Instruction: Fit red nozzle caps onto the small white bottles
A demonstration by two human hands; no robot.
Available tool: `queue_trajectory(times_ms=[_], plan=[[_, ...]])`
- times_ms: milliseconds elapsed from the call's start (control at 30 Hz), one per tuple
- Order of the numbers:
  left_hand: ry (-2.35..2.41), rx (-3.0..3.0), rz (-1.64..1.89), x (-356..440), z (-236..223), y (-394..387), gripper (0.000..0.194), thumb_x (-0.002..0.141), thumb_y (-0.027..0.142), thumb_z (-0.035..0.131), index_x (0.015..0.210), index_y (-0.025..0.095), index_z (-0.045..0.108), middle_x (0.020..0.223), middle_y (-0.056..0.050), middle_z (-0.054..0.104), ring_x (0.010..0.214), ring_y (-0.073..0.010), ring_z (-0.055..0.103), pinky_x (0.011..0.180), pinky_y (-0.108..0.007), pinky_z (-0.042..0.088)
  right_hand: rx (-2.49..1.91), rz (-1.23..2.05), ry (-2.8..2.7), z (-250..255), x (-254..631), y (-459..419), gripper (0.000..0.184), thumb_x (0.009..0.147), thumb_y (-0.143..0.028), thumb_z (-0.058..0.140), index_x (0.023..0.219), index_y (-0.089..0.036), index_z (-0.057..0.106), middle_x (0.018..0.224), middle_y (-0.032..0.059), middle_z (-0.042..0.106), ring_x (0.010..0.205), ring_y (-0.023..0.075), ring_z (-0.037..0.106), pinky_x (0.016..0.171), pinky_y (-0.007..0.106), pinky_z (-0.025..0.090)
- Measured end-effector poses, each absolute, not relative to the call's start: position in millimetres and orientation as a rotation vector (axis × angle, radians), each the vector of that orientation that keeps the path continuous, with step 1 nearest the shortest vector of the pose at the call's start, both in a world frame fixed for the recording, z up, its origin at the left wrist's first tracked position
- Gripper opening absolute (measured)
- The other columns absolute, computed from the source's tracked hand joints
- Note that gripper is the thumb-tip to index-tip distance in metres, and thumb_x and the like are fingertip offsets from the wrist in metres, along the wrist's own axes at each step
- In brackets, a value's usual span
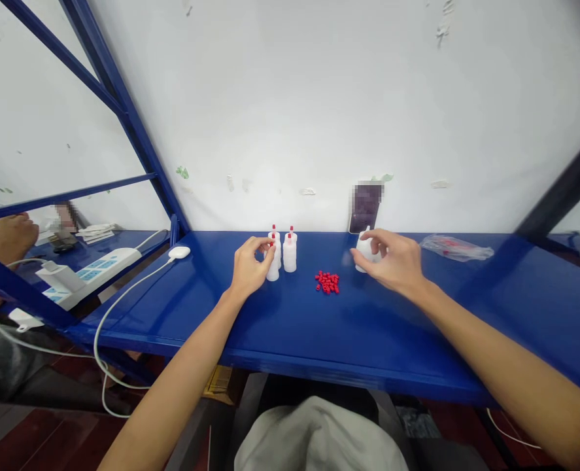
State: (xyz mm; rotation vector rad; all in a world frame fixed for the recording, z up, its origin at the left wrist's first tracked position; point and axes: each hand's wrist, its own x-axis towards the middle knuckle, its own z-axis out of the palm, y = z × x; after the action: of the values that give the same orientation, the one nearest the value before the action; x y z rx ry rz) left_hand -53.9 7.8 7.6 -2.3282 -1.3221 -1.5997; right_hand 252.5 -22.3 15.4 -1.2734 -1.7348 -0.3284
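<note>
My left hand (pixel 250 266) closes its thumb and forefinger at the red-capped top of a white squeeze bottle (pixel 272 271), which stands upright on the blue table (pixel 270 320). Right behind and beside it is a small group of similar bottles (pixel 290 257) with red tips. Over on the right, my right hand (pixel 395 260) has thumb and fingers curved and apart around a white bottle (pixel 367 248) with a bare pointed nozzle. That bottle is partly hidden by the hand, and firm contact cannot be made out. Between my hands lies a loose pile of small red caps (pixel 327 282).
A dark phone (pixel 365 208) leans on the wall behind the table. A clear plastic bag (pixel 456 248) with red bits lies at the right. At the left are a white cable device (pixel 179 252), a power strip (pixel 93 273), blue frame bars and another person's hand (pixel 12 232).
</note>
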Motion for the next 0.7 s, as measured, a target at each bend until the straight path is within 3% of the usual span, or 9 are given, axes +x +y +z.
queue_trajectory(times_ms=[233,400,567,700], plan=[[-1.422,-2.296,-1.635,-52.0,0.8,9.0,0.014,0.087,0.027,0.060,0.098,0.018,0.062,0.091,-0.002,0.059,0.072,-0.0125,0.056,0.061,-0.023,0.048,-1.661,-0.400,-1.684,21.1,268.7,-11.5,0.034,0.085,-0.038,0.053,0.112,-0.022,0.066,0.106,0.0094,0.063,0.081,0.0244,0.064,0.062,0.032,0.042],[-1.433,-2.279,-1.652,-49.6,-0.6,10.2,0.017,0.089,0.029,0.060,0.102,0.019,0.059,0.090,-0.002,0.054,0.075,-0.0126,0.056,0.057,-0.021,0.048,-1.754,-0.295,-1.832,16.9,262.8,-11.0,0.029,0.088,-0.036,0.049,0.103,-0.019,0.068,0.099,0.0096,0.064,0.080,0.0253,0.063,0.065,0.035,0.043],[-1.288,-2.097,-1.716,-48.9,2.3,-4.5,0.016,0.093,0.026,0.052,0.105,0.017,0.058,0.090,-0.003,0.054,0.068,-0.0109,0.053,0.059,-0.023,0.045,-1.533,-0.175,-1.982,9.8,257.3,-8.6,0.021,0.087,-0.029,0.051,0.090,-0.018,0.068,0.090,0.0076,0.062,0.080,0.0226,0.061,0.071,0.035,0.045],[-0.899,-2.521,-1.308,-31.9,-2.2,-25.8,0.014,0.093,0.020,0.048,0.099,0.019,0.060,0.076,0.000,0.060,0.063,-0.0113,0.055,0.064,-0.024,0.046,-1.386,-0.073,-1.946,2.1,251.9,-7.3,0.018,0.086,-0.027,0.053,0.087,-0.019,0.069,0.096,0.0085,0.058,0.089,0.0233,0.060,0.080,0.036,0.047]])
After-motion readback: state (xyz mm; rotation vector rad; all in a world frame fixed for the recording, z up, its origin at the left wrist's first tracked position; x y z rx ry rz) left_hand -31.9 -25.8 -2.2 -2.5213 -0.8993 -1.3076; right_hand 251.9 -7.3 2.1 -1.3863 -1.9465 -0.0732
